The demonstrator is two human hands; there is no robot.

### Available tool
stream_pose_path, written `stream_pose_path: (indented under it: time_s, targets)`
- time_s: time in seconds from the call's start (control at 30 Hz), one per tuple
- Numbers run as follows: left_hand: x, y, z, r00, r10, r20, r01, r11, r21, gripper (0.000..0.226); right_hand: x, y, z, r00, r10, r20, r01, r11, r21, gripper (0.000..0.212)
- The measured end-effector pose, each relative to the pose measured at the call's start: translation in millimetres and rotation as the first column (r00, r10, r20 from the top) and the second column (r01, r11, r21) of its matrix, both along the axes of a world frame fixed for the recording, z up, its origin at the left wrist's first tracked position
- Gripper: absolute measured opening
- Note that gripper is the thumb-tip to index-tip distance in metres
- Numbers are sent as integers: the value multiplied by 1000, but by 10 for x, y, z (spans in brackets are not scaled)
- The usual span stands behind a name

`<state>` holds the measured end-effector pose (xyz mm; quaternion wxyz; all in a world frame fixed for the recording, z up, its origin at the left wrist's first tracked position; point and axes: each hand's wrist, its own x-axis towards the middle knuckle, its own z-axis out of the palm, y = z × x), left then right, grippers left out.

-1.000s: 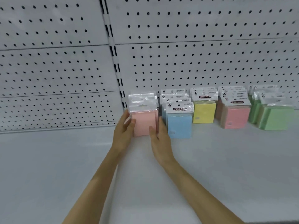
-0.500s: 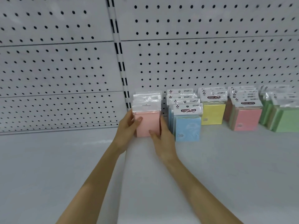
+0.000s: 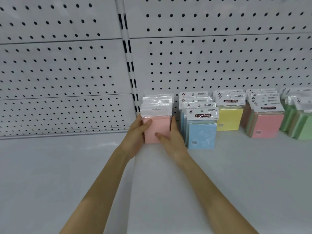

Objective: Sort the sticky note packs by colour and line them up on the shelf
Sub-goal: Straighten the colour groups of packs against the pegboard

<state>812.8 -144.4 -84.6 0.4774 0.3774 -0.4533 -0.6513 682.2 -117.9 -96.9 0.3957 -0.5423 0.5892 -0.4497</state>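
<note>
The pale pink sticky note packs [image 3: 157, 128] stand in a short front-to-back row at the centre of the frame, on the white shelf [image 3: 236, 174], with blank hanger tabs facing forward. The left hand [image 3: 135, 138] grips the row's left flank, thumb laid across the front pack. The right hand [image 3: 173, 142] grips the right flank, thumb low on the same face, fingers slipped in beside the blue packs [image 3: 201, 136]. Further right stand the yellow packs [image 3: 229, 119], the coral packs [image 3: 265, 126] and, at the right edge, the green packs [image 3: 302, 128], all against the pegboard panel [image 3: 219, 65].

The step looks like squaring up the pink row. It should go best with even pressure from both sides, sliding the packs rather than lifting them, since the glossy wrappers would likely fan out if squeezed off-centre. The right fingers need care not to nudge the blue row. The front face probably wants to line up with the blue front pack
</note>
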Motion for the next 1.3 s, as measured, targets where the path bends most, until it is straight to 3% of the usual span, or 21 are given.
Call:
stream_pose_path:
  time_s: [0.27, 0.43, 0.63, 0.83, 0.93, 1.07, 1.13, 1.3]
  targets:
    - [-4, 31, 20, 999, -27, 43, 27, 1000, 0, 34, -152, -47, -25, 986, 79, 150, -77, 997, -20, 67]
    - [-29, 29, 7, 993, 7, 122, 3, 997, -79, 37, -117, -51, -32, 987, 71, 147, -62, 996, -63, 55]
    - [0, -20, -3, 929, 224, 295, -147, 954, -261, 35, -94, -90, -15, 987, 20, 158, -4, 995, -102, 77]
    - [184, 60, 56, 939, 189, 287, -116, 961, -252, 32, -181, -117, -27, 979, 83, 187, -72, 995, -68, 70]
    - [196, 58, 24, 911, 213, 353, -126, 959, -255, 21, -185, -114, -24, 982, 123, 141, -114, 991, -68, 62]
    - [155, 50, -14, 867, 257, 428, -138, 948, -288, 42, -171, -120, -21, 987, 137, 89, -132, 989, -61, 58]
    - [136, 71, -23, 872, 270, 408, -157, 944, -290, 36, -149, -112, -3, 990, 124, 65, -121, 991, -55, 57]
    - [84, 158, -8, 873, 311, 377, -214, 937, -276, 22, 42, 107, 39, 980, -76, -185, 63, 995, -77, 68]
